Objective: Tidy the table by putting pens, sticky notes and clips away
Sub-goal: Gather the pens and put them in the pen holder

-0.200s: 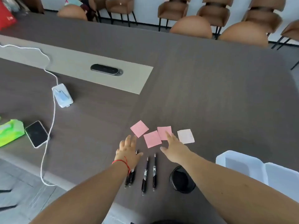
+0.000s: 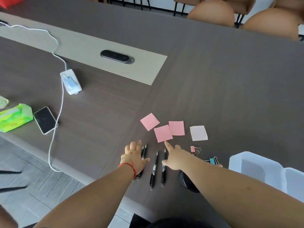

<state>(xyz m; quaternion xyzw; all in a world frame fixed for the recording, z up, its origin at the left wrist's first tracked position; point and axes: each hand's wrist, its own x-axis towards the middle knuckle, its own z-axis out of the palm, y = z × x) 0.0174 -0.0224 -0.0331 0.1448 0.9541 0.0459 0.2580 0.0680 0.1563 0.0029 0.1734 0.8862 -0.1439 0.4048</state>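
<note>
Three pink sticky notes (image 2: 163, 133) and a pale one (image 2: 198, 133) lie flat on the dark table. Below them lie several black pens: two (image 2: 144, 152) partly under my left hand (image 2: 133, 157), two more (image 2: 154, 168) between my hands. My left hand rests flat, fingers spread, on the leftmost pens. My right hand (image 2: 175, 157) points its index finger at the lower edge of the middle pink note and holds nothing. Binder clips (image 2: 195, 149) sit to the right of that hand, more (image 2: 213, 160) by the white box.
A white compartment box (image 2: 250, 167) stands at the right. A black round holder (image 2: 187, 181) shows under my right forearm. A phone (image 2: 44, 120), green tissue pack (image 2: 14, 117), charger (image 2: 70, 82) and cable lie at the left. Chairs line the far edge.
My right hand has drawn back toward me, off the pink notes, uncovering the binder clips. The view has tilted down slightly; my left hand stays on the pens.
</note>
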